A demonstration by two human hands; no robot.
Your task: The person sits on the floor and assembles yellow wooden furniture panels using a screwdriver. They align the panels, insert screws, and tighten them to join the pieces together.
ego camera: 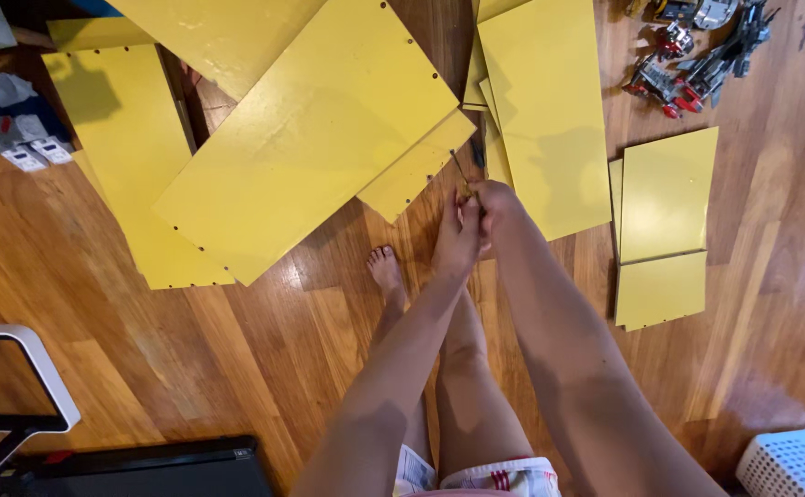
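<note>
My left hand (459, 235) and my right hand (493, 204) are clasped together around a thin dark tool (459, 169), likely a screwdriver, whose tip points up at the edge of a narrow yellow panel (414, 169). That panel lies under the corner of a large yellow panel (306, 138) with small holes along its edges. The tool's handle is hidden inside my hands. My bare foot (386, 273) rests on the wooden floor just below the panels.
More yellow panels lie around: one at left (126, 147), one upper right (545, 106), two smaller ones at right (665, 193). Toy robot figures (692, 55) sit top right. A white basket (793, 462) is bottom right, a black case (145, 469) bottom left.
</note>
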